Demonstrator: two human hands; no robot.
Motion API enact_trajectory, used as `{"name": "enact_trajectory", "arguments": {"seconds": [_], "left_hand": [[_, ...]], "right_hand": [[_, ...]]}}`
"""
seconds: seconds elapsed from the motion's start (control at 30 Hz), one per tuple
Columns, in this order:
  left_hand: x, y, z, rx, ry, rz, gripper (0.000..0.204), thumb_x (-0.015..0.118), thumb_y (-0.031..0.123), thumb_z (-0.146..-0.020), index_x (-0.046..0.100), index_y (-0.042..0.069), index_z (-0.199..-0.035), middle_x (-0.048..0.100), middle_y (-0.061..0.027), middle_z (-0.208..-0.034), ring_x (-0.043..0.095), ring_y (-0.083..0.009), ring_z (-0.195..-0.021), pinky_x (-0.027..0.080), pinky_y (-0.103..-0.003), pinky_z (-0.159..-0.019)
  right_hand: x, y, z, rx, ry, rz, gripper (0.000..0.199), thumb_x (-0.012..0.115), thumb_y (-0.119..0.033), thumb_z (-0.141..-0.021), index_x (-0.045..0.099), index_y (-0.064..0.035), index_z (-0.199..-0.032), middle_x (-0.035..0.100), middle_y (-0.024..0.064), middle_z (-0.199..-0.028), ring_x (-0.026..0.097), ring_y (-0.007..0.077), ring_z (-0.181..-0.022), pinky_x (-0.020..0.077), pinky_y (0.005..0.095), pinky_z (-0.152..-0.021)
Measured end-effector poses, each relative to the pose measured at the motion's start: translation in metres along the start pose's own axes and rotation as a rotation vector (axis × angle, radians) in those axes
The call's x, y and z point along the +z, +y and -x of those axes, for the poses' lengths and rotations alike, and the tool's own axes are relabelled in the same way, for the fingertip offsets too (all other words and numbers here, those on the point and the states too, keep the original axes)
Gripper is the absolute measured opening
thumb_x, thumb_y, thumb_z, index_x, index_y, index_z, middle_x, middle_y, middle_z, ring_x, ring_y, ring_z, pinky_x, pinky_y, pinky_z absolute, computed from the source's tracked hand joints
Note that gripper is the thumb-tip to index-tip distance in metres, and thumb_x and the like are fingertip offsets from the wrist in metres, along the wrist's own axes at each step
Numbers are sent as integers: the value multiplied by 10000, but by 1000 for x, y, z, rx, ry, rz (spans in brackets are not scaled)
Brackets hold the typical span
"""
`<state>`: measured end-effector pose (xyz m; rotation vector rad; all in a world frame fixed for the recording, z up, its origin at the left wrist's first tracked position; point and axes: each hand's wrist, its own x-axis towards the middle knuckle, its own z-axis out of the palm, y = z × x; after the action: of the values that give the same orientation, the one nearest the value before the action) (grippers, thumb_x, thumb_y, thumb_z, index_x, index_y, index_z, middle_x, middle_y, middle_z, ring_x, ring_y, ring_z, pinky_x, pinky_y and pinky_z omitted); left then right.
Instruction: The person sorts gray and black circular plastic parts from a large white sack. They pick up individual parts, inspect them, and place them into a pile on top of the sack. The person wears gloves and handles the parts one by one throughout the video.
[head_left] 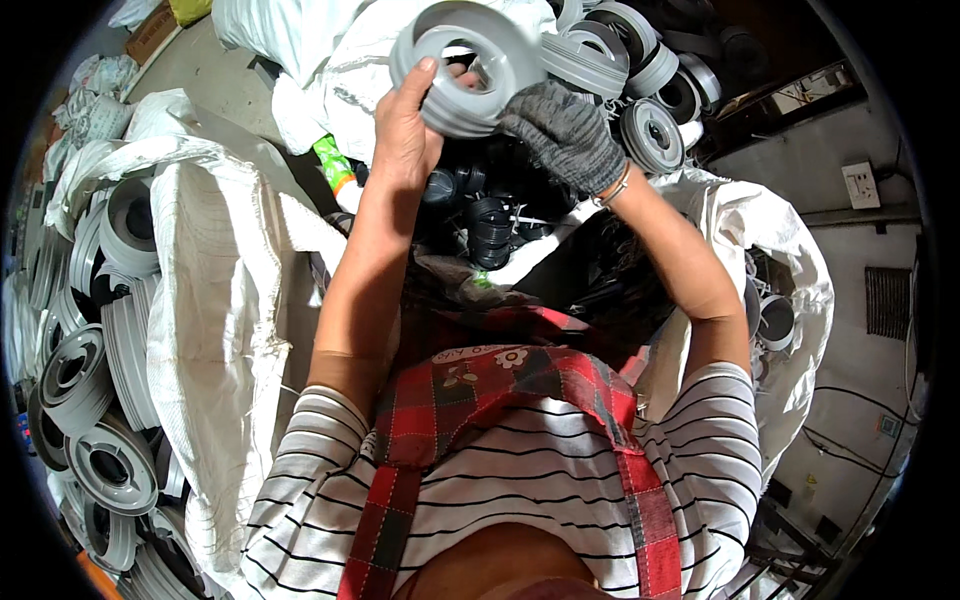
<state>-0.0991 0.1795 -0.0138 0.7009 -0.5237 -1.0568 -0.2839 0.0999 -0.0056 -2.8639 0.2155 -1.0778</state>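
In the head view, the grey ring (470, 108) is held up in front of the person, tilted, with its wide opening showing. The bare left grip (408, 128) pinches its left side: the thumb presses on the face while fingertips show through the centre hole. The right grip (565, 138), in a dark knitted glove, is curled against the ring's lower right edge; whether it pinches the rim or only rests there, I cannot tell.

The ring looks like moulded plastic, so it is probably light for its bulk and stiff, with smooth faces that could slip under bare skin. The inner lip and the ridged outer wall seem the best holds, a thumb outside and fingers through the hole; the thin rim might chip if knocked.

Below both grips lie black plastic parts (488, 235). Beyond the right grip sits a heap of similar rings (655, 135). Left of the left grip, a white sack (215, 300) stands beside more stacked grey rings (125, 345).
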Motion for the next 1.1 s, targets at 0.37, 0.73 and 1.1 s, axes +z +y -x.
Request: {"name": "enact_trajectory", "arguments": {"seconds": [0.37,0.73,1.1], "left_hand": [[-60,28,37,436,470,-531,329,667,94,-798,551,-45,-1072,610,-83,-929,583,-158,-804,468,-281,-749],[-91,15,30,424,427,-427,375,681,120,-799,537,-34,-1109,594,-84,-994,565,-153,-849,457,-293,-788],[-68,8,45,711,274,-796,433,727,114,-756,502,-29,-1097,606,-112,-1008,586,-184,-894,456,-318,-841]], "right_hand": [[127,38,14,430,-219,-77,253,582,-258,-823,615,-54,-969,624,167,-921,586,341,-901,460,405,-817],[181,58,-34,350,-246,121,300,533,-116,-750,594,-55,-1038,567,170,-1153,538,325,-1057,450,415,-870],[144,62,-15,539,36,80,311,514,-198,-856,536,-17,-1109,596,223,-954,575,360,-896,461,436,-796]]}}
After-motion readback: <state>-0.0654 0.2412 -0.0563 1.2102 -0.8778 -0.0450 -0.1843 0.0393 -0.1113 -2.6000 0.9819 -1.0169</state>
